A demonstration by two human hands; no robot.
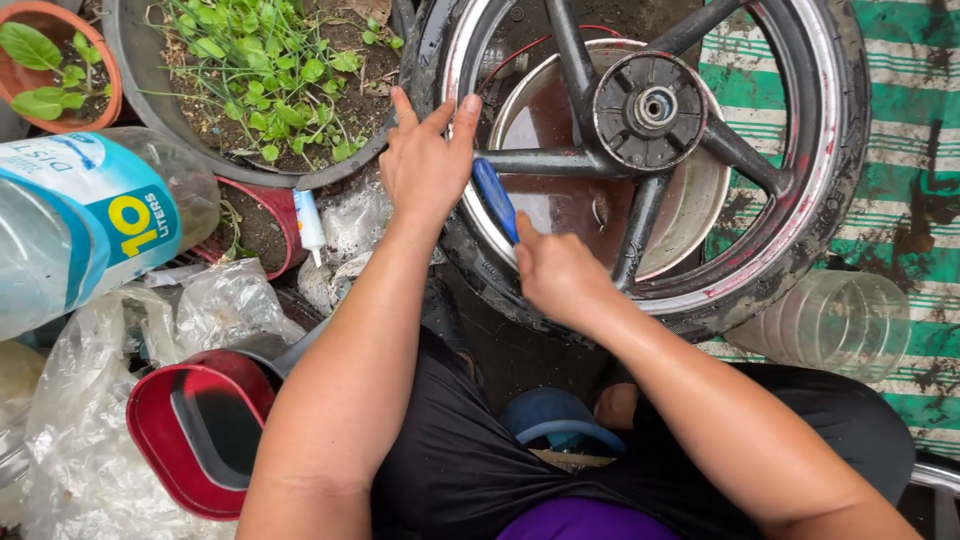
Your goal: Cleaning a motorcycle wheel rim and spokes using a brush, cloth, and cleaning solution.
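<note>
The right hand (560, 275) has its fingers curled shut around a blue brush handle (495, 198), the thumb lying along it; the handle slants up and left from the fist toward the rim. The bristle end is hidden, so whether it touches metal cannot be told. The left hand (425, 160) lies flat with fingers spread and straight, palm pressed on the tyre and rim edge at the wheel's left side, gripping nothing.

The wheel (800, 120) lies flat in front of the person, a black tyre around a shiny rim with reddish smears, black spokes running to a round hub (650, 110). Beneath the spokes sits a metal basin (700, 200) holding brownish water. The wheel rests on a green and white striped mat (900, 60), dirty with dark stains.

Just right of the wheel, a clear plastic jar (835, 325) lies on its side on the mat. Left of the left hand, a small white tube (308, 222) stands among crumpled clear plastic bags (230, 300). Above it is a large pot (250, 90) of green seedlings, and a smaller clay pot (55, 60) sits in the top left corner. A big clear water bottle (90, 220) with a blue label lies at the left edge. Near the left forearm is a red and black scoop-like container (200, 430). Between the person's knees shows a blue round stool (555, 420).
</note>
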